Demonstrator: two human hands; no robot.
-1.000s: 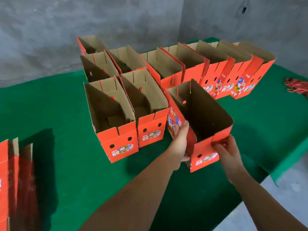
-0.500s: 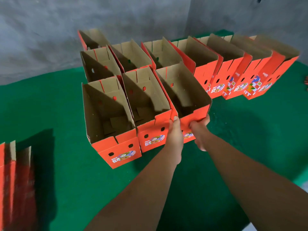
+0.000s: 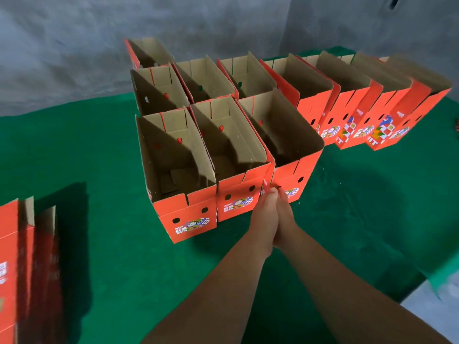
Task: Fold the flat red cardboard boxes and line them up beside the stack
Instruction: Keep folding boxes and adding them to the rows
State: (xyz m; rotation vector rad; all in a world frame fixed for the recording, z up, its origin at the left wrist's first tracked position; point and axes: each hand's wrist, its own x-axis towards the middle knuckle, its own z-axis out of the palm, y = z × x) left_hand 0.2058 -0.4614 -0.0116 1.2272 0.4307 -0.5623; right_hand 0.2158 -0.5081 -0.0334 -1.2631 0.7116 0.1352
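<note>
Near the middle of the green tabletop (image 3: 347, 219), three folded red boxes in a front row, open tops up, side walls touching. Rightmost of them, the newest box (image 3: 285, 155), set against its neighbour (image 3: 231, 155), long axis running away toward the far edge, printed short end facing the near edge. Directly in front of that short end, left hand (image 3: 264, 219) and right hand (image 3: 285, 219) pressed palm to palm, fingers (image 3: 269, 197) straight and together, tips at or just touching the seam between the two boxes, holding nothing. Behind, further folded rows reaching to the far edge and away to the far right corner. At the near left corner, the stack of flat boxes (image 3: 15, 264), standing on edge, well apart from both hands and partly cut off by the frame.

Judged from this: placing step finished, next blank to be fetched. Stack lying to the left of both hands, so left hand the nearer; a reach across the near edge, clear of the front-left box (image 3: 173, 170), likely needed. Blanks' long axis not readable from here.
</note>
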